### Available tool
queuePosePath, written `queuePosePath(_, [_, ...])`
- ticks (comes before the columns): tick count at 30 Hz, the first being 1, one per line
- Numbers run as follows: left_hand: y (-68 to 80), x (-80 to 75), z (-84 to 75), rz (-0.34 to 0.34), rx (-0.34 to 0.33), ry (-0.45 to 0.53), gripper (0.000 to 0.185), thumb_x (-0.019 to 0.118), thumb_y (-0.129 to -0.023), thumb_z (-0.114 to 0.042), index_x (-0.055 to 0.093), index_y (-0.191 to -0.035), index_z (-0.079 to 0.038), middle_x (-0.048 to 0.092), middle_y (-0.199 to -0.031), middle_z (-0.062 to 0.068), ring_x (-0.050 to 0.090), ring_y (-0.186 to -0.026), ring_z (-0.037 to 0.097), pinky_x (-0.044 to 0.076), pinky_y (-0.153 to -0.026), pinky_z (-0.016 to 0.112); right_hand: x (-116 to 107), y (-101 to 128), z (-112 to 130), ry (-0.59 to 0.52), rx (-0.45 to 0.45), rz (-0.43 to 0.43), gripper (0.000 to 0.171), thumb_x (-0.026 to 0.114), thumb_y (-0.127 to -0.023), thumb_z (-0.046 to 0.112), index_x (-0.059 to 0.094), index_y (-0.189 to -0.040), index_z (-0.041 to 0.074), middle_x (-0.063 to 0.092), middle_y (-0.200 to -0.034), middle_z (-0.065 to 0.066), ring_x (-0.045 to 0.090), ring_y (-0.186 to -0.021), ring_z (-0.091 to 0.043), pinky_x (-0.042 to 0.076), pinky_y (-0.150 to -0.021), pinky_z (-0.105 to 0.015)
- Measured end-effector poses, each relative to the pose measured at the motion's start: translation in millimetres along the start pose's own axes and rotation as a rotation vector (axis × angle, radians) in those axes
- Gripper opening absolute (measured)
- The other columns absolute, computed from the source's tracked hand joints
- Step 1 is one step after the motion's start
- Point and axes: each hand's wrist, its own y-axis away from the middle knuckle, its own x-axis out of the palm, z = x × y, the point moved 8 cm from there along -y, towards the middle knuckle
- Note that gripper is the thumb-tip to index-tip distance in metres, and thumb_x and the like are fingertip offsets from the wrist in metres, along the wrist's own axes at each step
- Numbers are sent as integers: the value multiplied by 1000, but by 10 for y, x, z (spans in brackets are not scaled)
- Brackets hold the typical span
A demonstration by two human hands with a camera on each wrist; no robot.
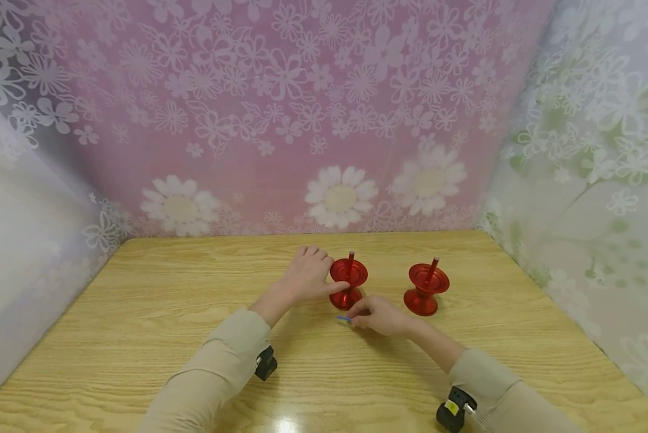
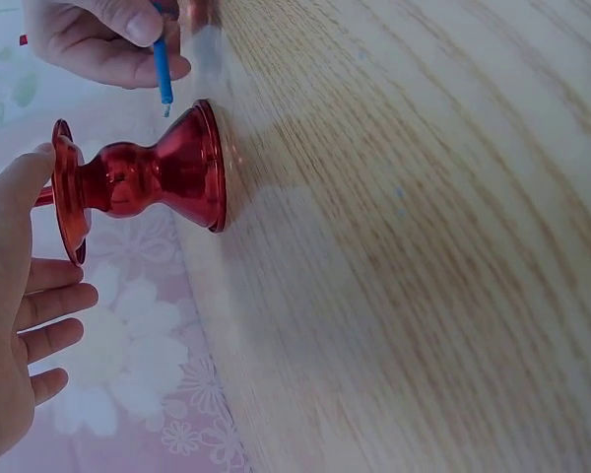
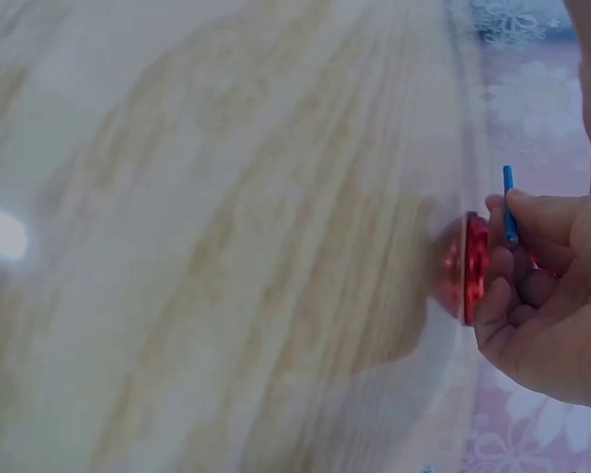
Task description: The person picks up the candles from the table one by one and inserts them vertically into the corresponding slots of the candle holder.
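The fingers of the right hand are curled and pinch a thin blue stick between thumb and forefinger. In the right wrist view the blue stick stands out above the fingertips, and in the left wrist view its free end points toward the foot of the nearer red candle holder, close to it; I cannot tell if it touches. The right hand rests low on the table, just in front of this holder.

The left hand is relaxed, with the fingers straight and slightly spread. Its thumb lies against the rim of the upper dish of the nearer red candle holder, on the holder's left side; the other fingers stretch toward the far edge of the table and grip nothing. In the left wrist view the left hand's palm is open beside the dish.

The nearer red candle holder stands upright on its round foot, about in the middle of the table's width and nearer the far edge than the near one. A short red peg rises from its dish. A second red candle holder of the same shape stands upright to its right, apart from it and from both hands, also with a red peg, which is slightly tilted.

Both forearms wear beige sleeves, each with a small black device at the wrist. Behind the table hangs a pink backdrop with white flowers.
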Motion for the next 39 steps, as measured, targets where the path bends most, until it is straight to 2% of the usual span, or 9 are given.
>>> queuePosePath(4, [-5,2,2,0,-1,-5,60,48,-85,-64,65,-105,-10,59,-103,3,47,-105,23,33,-94,38,-46,24,-1,-29,13,20,19,59,-90,10,68,-101,-2,62,-86,-1,49,-79,-13,42,-67,-26])
queuePosePath(8, [-6,13,4,5,-2,-7,60,48,-84,-64,65,-104,-10,59,-102,3,47,-103,22,33,-93,38,-117,82,-5,-49,42,27,20,59,-90,16,68,-101,2,64,-96,-2,53,-88,-15,44,-76,-32])
queuePosePath(12, [-10,13,3,5,-3,-4,60,48,-84,-64,65,-103,-10,59,-102,3,47,-103,22,33,-93,38,-203,148,-17,-89,49,13,21,58,-91,19,66,-100,2,64,-96,-5,55,-89,-16,44,-76,-33])
queuePosePath(21, [-12,19,12,17,-19,2,61,48,-83,-65,65,-104,-11,58,-101,2,47,-102,22,34,-91,38,-389,243,-3,-201,101,-63,23,59,-91,16,64,-103,-3,63,-98,-11,57,-94,-26,44,-81,-41])
queuePosePath(28, [-13,22,12,27,-20,0,61,47,-83,-66,64,-105,-11,58,-103,2,47,-103,22,34,-92,39,-533,240,-30,-136,107,-147,20,59,-92,21,63,-100,4,61,-92,-7,52,-88,-20,43,-77,-42])
queuePosePath(32, [-6,18,9,26,-23,13,60,48,-83,-65,64,-105,-12,58,-102,1,47,-104,22,33,-92,39,-615,231,4,-150,96,-214,15,59,-91,18,64,-97,6,61,-87,-4,52,-86,-20,43,-75,-39])
queuePosePath(39, [-8,7,1,21,-21,11,59,48,-83,-65,64,-102,-12,58,-100,1,47,-102,22,34,-90,38,-736,216,94,-166,98,-298,16,58,-92,19,63,-98,5,60,-90,-5,51,-86,-21,42,-77,-37])
